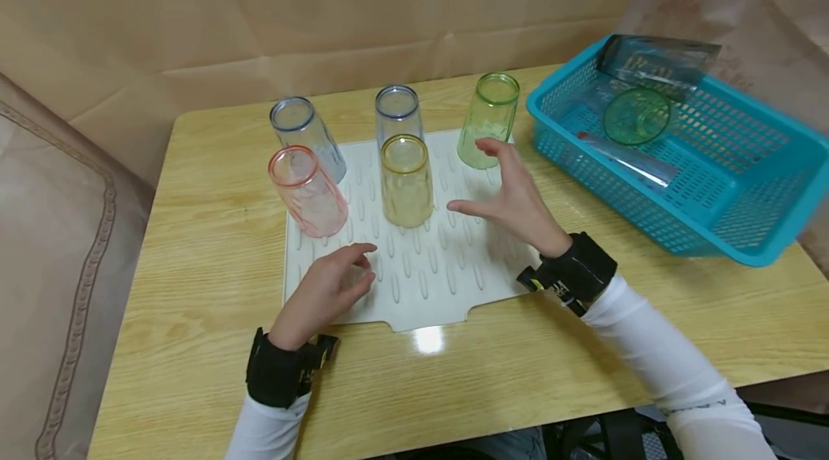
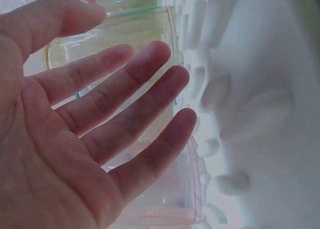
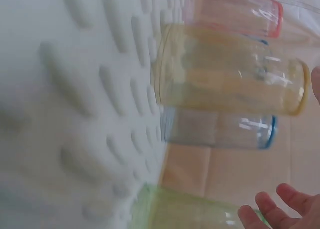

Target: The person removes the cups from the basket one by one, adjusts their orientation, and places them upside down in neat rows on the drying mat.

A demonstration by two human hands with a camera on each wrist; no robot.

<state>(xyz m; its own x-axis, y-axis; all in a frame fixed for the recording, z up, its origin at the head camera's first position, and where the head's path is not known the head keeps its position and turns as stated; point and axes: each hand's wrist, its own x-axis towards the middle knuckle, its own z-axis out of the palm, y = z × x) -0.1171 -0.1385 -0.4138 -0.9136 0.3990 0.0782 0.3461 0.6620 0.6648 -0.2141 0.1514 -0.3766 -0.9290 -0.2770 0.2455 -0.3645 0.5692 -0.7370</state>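
Observation:
My right hand [image 1: 508, 201] hovers over the mat's right side, thumb and fingers spread apart and nothing between them. Just beyond its fingertips stands a green glass [image 1: 486, 125]. To its left is a yellow glass [image 1: 406, 190], partly covering a blue-rimmed glass [image 1: 398, 111] behind it. My left hand [image 1: 330, 287] hangs low over the mat's front left, fingers loosely bent and empty. A pink glass [image 1: 314, 197] stands beyond it, overlapping another blue-rimmed glass [image 1: 314, 140]. In the left wrist view, the fingers pass in front of the pink and yellow glasses.
All these glasses stand on a white ribbed mat [image 1: 430, 301] on a wooden table [image 1: 214, 265]. At the right is a blue plastic basket [image 1: 732, 158] holding a green glass [image 1: 637, 116], a clear plastic packet [image 1: 657, 64] and a long clear wrapper [image 1: 631, 158].

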